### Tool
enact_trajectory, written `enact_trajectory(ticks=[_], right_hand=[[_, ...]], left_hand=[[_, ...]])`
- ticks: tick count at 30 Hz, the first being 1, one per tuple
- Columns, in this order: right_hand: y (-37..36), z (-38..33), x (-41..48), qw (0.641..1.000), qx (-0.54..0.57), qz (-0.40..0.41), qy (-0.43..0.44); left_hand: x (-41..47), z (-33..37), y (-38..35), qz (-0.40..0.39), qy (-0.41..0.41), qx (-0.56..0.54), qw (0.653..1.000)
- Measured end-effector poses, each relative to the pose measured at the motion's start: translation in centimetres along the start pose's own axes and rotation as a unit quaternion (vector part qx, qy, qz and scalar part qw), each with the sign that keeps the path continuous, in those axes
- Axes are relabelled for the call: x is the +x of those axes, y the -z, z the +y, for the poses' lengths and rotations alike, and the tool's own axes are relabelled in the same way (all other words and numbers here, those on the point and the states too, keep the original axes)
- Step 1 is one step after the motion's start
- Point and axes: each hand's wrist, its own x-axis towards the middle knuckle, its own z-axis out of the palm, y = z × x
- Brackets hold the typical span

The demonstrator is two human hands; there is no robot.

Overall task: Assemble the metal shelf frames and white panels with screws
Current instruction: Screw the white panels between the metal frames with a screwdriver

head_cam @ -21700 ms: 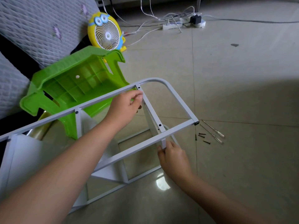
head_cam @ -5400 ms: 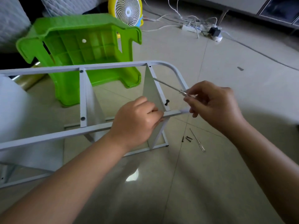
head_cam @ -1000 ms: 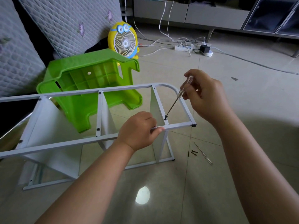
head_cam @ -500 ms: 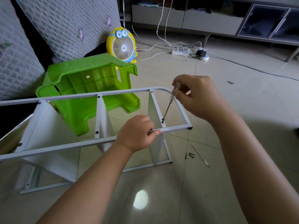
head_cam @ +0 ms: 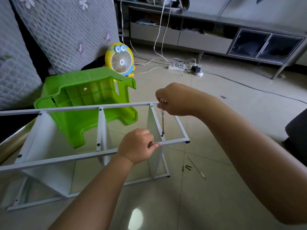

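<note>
The white metal shelf frame [head_cam: 172,142] lies on its side on the floor, with white panels [head_cam: 42,146] set between its rails. My left hand [head_cam: 137,146] grips the near top rail beside the rightmost panel. My right hand [head_cam: 176,99] pinches the clear handle of a thin screwdriver [head_cam: 162,122], held almost upright. Its tip sits on a black screw [head_cam: 162,134] in the panel's edge strip near the rail. Black screw heads show at other joints of the frame.
Loose black screws [head_cam: 186,167] and a second thin screwdriver [head_cam: 196,167] lie on the tiled floor right of the frame. A green plastic stool [head_cam: 86,97] lies tipped behind the frame, with a yellow fan [head_cam: 121,60] beyond. A power strip and cables [head_cam: 176,67] run along the back floor.
My right hand has risen and tipped the screwdriver from slanted to nearly vertical over the screw. The left hand keeps its hold on the rail. The view has tilted up.
</note>
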Motion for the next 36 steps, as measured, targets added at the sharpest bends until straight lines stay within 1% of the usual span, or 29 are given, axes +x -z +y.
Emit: enact_trajectory(ticks=[4,9,13,15,19,20,22,24,28,30,33,36], right_hand=[[-0.2,0.2,-0.3,0.999,-0.037,-0.004,0.010],[-0.2,1.0,-0.6,0.995,-0.084,-0.043,-0.016],[-0.2,0.9,-0.8,0.987,-0.113,-0.073,-0.089],[-0.4,1.0,-0.8,0.985,-0.114,-0.081,-0.105],[-0.9,1.1,-0.3,0.992,0.010,-0.104,-0.071],[-0.9,1.0,-0.2,0.992,0.017,-0.112,-0.052],[-0.7,0.9,-0.1,0.995,-0.011,-0.100,-0.002],[-0.3,0.8,0.1,0.995,-0.040,-0.083,0.029],[0.4,0.4,0.1,0.992,-0.083,-0.081,0.046],[0.4,0.6,0.2,0.986,-0.126,-0.093,0.057],[0.7,1.5,0.4,0.981,-0.159,-0.109,0.027],[0.8,1.8,0.5,0.985,-0.125,-0.113,-0.020]], left_hand=[[0.0,0.1,0.0,0.003,0.009,0.005,1.000],[0.0,0.0,0.0,0.007,0.010,0.008,1.000],[0.0,0.1,0.0,0.005,0.009,0.009,1.000],[-0.1,0.2,0.0,0.005,0.008,0.010,1.000],[0.1,0.2,0.1,0.009,0.015,0.010,1.000],[0.1,0.2,0.1,0.010,0.015,0.009,1.000],[0.1,0.2,0.1,0.013,0.012,0.010,1.000],[0.1,0.1,0.1,0.012,0.011,0.010,1.000],[0.0,0.1,0.0,0.006,0.008,0.010,1.000],[0.0,0.2,0.0,0.005,0.003,0.009,1.000],[-0.1,0.1,0.1,0.007,-0.002,0.011,1.000],[-0.1,-0.1,0.0,0.007,-0.005,0.013,1.000]])
